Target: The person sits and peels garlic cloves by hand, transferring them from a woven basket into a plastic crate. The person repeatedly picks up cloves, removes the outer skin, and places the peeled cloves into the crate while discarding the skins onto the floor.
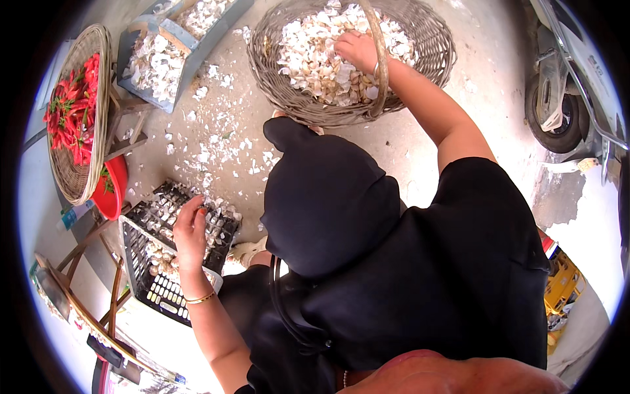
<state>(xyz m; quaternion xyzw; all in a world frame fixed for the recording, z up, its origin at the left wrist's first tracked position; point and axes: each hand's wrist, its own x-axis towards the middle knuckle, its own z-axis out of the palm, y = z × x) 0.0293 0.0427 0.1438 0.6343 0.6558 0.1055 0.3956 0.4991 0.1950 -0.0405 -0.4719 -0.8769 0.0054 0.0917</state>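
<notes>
My left hand (191, 231) hangs over a black tray (229, 224) strewn with garlic skins, its fingers a little apart and nothing seen in them. Whole garlic bulbs (161, 258) lie beside it in a slatted plastic crate (142, 280). My right hand (357, 49) reaches under the handle of a large wicker basket (438, 49), its fingers touching a heap of garlic cloves and papery skins (320, 69). Whether it grips anything is hidden. A rounded form in black cloth (330, 207) fills the middle of the view, between my arms.
Red chili peppers (74, 111) fill a shallow wicker basket above a red plastic basin (117, 184). A blue-grey box (179, 93) of skins stands at the upper left. Skins litter the floor (216, 133). A scooter wheel (558, 123) is at the right, a wooden chair-like frame (115, 295) lower left.
</notes>
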